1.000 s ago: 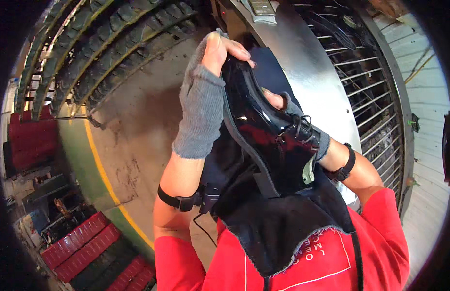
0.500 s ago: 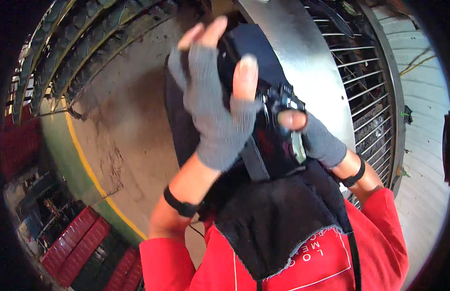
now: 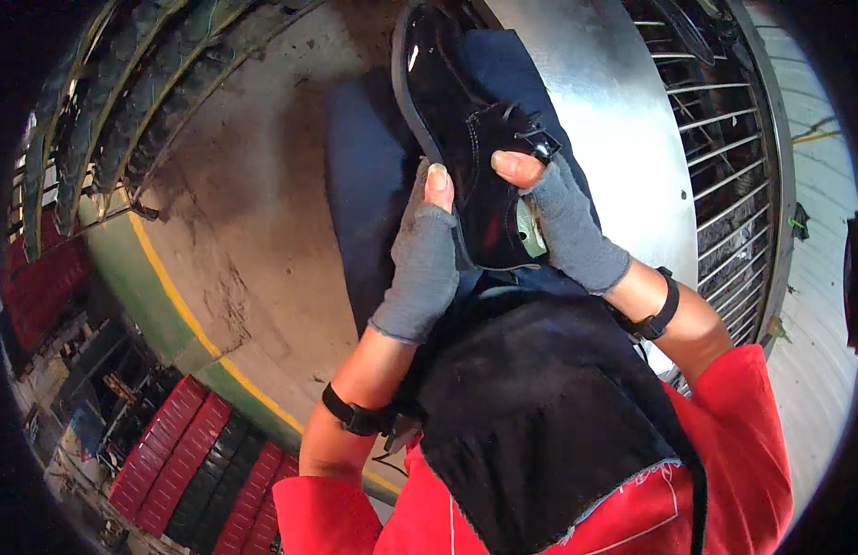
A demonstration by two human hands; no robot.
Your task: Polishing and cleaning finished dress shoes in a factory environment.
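Note:
A glossy black lace-up shoe [image 3: 461, 120] lies on its side above my lap, toe pointing away and its dark sole edge facing left. My left hand [image 3: 423, 245], in a grey fingerless glove, grips the sole side near the heel, thumb on top. My right hand [image 3: 569, 217], gloved alike, holds the upper by the laces [image 3: 530, 137], its thumb lying over the tongue area. A pale green lining [image 3: 530, 229] shows at the shoe's opening. The fingers under the shoe are hidden.
A shiny metal worktop [image 3: 623, 111] runs along the right, with a barred metal rack [image 3: 716, 176] beyond it. Curved racks [image 3: 142, 102] stand at the upper left. Red and black slatted pieces [image 3: 184, 453] lie lower left. A black apron [image 3: 540, 398] covers my front.
My left hand was raised over the shoe with fingers spread; it has come down and closed on the sole side. The shoe is now tipped with its length and sole edge showing.

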